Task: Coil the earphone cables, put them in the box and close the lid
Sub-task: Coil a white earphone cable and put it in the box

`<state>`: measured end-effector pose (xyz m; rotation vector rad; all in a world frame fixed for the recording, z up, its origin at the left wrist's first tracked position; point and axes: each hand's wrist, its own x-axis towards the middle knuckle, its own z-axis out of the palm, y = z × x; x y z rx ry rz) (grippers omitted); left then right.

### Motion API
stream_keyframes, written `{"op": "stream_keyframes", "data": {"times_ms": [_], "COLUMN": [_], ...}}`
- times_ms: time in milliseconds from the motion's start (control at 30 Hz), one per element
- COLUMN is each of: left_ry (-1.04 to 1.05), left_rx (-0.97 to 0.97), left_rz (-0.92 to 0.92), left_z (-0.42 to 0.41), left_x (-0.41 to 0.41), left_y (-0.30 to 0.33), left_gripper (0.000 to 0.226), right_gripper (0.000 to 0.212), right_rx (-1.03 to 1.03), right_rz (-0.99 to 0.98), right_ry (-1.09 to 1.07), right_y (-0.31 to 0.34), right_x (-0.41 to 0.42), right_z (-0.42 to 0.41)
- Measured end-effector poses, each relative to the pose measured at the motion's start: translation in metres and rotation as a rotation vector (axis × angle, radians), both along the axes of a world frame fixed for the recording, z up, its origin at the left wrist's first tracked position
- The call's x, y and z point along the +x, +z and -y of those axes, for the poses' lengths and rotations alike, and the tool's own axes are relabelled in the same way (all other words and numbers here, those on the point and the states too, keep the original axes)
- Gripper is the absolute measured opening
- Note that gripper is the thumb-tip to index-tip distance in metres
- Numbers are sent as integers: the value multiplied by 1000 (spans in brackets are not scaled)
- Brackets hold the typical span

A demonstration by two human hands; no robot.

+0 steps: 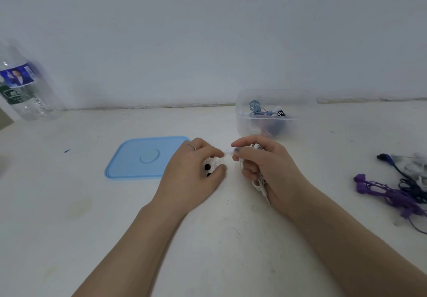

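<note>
My right hand (265,167) grips a coiled white earphone cable (260,182); its plug end sticks out below my palm. My left hand (194,169) holds the white earbuds (211,168) of the same cable, their dark faces showing between thumb and fingers, and pinches the cable near my right fingertips. The clear plastic box (245,125) stands open behind my hands, with a blue coiled earphone (255,107) and others inside. The blue lid (129,160) lies flat on the table left of my left hand.
A tangle of purple earphones (381,192), dark blue ones (390,161) and white ones (418,169) lies at the right edge. A clear water bottle (22,88) stands at the far left near the wall. The table (69,204) is white.
</note>
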<state>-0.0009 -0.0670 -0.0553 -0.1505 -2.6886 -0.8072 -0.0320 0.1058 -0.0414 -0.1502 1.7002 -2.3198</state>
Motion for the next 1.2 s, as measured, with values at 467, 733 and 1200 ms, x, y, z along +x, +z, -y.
{"op": "stream_keyframes", "data": {"times_ms": [467,733,1200], "left_ry": [-72,-114,-130], "left_rx": [186,342,447], "left_rz": [-109,-101,-99], "left_z": [-1,-12,-7], "left_x": [5,15,13], "left_y": [9,16,15], "left_gripper": [19,18,18], "right_gripper": [15,14,9], "right_rx": [-55,-64,-76], "right_rz": [39,13,4], "right_ry": [-19,11,39], "right_y": [1,3,2], "right_x": [-1,0,0], "right_z": [-2,-2,-3]}}
